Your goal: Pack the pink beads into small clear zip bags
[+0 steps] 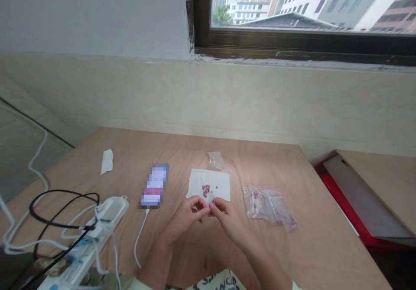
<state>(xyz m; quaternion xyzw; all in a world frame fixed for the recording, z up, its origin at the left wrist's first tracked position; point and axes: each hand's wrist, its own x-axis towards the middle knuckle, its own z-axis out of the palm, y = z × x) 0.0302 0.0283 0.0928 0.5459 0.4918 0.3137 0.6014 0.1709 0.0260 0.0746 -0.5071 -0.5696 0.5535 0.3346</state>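
My left hand [191, 211] and my right hand [224, 214] meet over the near edge of a white paper sheet [196, 179]. Thumb and forefinger of each hand are pinched together, fingertips almost touching. Whatever lies between them is too small to make out. Several small pink and dark beads [206, 190] lie in a loose cluster on the paper, just beyond my fingers. A small clear plastic bag [216, 160] rests at the paper's far edge. To the right of my right hand, clear zip bags [268, 205] with small pink pieces inside lie overlapping.
A phone [154, 186] lies left of the paper, with a white charging cable [139, 238] plugged in. At the left, a white power strip [110, 214] sits under tangled black and white cords. A white paper scrap [107, 161] is farther back. The wall and window [292, 43] stand behind the table.
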